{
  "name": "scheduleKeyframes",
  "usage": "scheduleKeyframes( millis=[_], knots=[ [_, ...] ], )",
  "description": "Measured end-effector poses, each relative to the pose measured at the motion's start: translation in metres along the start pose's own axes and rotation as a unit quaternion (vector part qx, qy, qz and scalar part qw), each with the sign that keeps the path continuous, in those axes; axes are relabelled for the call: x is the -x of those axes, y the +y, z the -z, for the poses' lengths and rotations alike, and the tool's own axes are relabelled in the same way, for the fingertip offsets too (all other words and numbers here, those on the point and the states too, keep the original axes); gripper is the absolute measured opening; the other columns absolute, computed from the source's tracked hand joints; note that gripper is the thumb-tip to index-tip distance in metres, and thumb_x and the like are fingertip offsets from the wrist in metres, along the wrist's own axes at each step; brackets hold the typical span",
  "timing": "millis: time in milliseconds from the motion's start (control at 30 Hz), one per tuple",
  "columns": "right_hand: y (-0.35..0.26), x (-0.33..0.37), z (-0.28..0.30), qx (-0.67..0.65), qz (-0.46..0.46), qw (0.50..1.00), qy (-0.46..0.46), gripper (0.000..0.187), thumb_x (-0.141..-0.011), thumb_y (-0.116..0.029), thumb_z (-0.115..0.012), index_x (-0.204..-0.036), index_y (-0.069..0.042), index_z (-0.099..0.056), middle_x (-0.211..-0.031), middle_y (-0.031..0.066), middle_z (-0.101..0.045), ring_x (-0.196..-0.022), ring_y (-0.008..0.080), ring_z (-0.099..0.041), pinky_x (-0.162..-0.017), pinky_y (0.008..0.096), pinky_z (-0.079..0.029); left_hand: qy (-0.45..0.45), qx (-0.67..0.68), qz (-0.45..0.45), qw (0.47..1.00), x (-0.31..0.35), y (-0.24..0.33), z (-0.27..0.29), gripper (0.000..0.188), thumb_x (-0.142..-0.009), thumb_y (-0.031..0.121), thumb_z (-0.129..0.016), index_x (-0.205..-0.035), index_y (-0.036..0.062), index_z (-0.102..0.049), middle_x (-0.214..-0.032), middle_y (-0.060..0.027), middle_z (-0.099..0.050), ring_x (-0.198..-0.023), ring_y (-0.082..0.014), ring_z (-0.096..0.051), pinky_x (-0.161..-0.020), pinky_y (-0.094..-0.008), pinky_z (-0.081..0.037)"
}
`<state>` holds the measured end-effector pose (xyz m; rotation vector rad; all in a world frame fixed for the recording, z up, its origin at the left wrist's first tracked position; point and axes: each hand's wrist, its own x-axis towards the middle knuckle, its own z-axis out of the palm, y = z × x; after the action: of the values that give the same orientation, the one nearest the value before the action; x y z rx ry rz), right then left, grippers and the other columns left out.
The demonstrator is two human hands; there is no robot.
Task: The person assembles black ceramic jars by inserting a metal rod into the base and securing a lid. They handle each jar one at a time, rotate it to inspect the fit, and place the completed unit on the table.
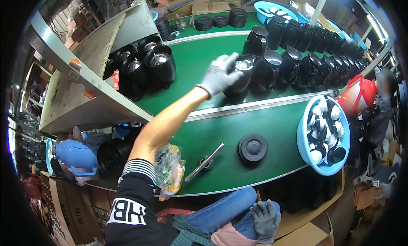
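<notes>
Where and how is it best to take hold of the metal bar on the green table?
Probably by the upper right half of the metal bar, pinched across its narrow width, with the right hand coming from above and the right. The bar is long, thin and slanted; a round piece sits at its middle, and the plastic bag is close to its lower left end.

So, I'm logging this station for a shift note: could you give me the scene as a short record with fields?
Left hand: gloved, at a black jug; grip unclear
Right hand: gloved, resting on the jeans
Work surface: green tabletop
Near side: black disc, metal bar, plastic bag
Right end: blue basin of black and white parts
Far side: rows of black jugs
</notes>
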<state>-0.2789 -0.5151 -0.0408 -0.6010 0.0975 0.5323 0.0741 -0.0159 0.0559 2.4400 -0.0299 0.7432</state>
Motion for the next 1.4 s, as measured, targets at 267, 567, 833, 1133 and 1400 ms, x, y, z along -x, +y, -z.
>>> scheduleKeyframes(
  millis=[267, 567, 833, 1133, 1400],
  knots=[
    [0.001, -0.008, -0.014, -0.051, 0.007, 0.997, -0.056, 0.071, -0.117, -0.052, -0.033, -0.171, -0.005, -0.032, -0.167, 0.0266, -0.046, -0.157, 0.047, -0.04, -0.134, 0.0626, -0.022, 0.05, -0.453, 0.287, 0.843, 0.052, -0.145, 0.118, 0.047, -0.091, 0.022, -0.073, -0.136, 0.0181, -0.063, -0.129, -0.013, -0.065, -0.132, -0.0355, -0.059, -0.099, -0.0616, -0.055],
    [0.008, -0.014, -0.047, 0.254, 0.025, 0.966, 0.029, 0.063, -0.117, -0.043, -0.039, -0.166, -0.003, -0.041, -0.157, 0.0218, -0.058, -0.146, 0.0367, -0.056, -0.128, 0.0506, -0.039, -0.002, -0.205, -0.014, 0.979, 0.115, 0.009, 0.167, 0.039, -0.084, 0.017, -0.084, -0.122, 0.0131, -0.076, -0.115, -0.0147, -0.068, -0.112, -0.0364, -0.065, -0.097, -0.0476, -0.055],
    [-0.032, -0.064, -0.247, 0.711, 0.419, 0.54, -0.169, 0.085, -0.084, -0.024, -0.088, -0.159, -0.01, -0.051, -0.166, 0.0201, -0.044, -0.153, 0.0435, -0.042, -0.125, 0.0586, -0.035, -0.163, -0.022, -0.173, 0.971, 0.211, 0.196, 0.224, 0.032, -0.084, 0.009, -0.085, -0.115, 0.0138, -0.077, -0.101, -0.0087, -0.069, -0.101, -0.0323, -0.068, -0.082, -0.0442, -0.058],
    [-0.029, 0.024, -0.193, 0.707, 0.311, 0.621, -0.135, 0.045, -0.072, -0.008, -0.095, -0.11, -0.005, -0.07, -0.15, 0.0209, -0.066, -0.141, 0.0426, -0.061, -0.115, 0.0493, -0.051, -0.215, 0.237, -0.169, 0.932, 0.29, 0.236, 0.217, 0.06, -0.082, 0.004, -0.085, -0.14, 0.0051, -0.069, -0.139, -0.0183, -0.067, -0.129, -0.0365, -0.066, -0.111, -0.0444, -0.053],
    [-0.033, 0.073, -0.18, 0.412, 0.165, 0.89, 0.109, 0.047, -0.085, -0.002, -0.091, -0.127, 0.009, -0.072, -0.157, 0.0202, -0.061, -0.142, 0.0233, -0.06, -0.115, 0.0357, -0.051, -0.263, 0.453, 0.197, 0.829, 0.38, 0.189, 0.141, 0.083, -0.083, -0.011, -0.079, -0.159, -0.0042, -0.048, -0.154, -0.0143, -0.062, -0.138, -0.0243, -0.062, -0.119, -0.0372, -0.048]
  ],
)
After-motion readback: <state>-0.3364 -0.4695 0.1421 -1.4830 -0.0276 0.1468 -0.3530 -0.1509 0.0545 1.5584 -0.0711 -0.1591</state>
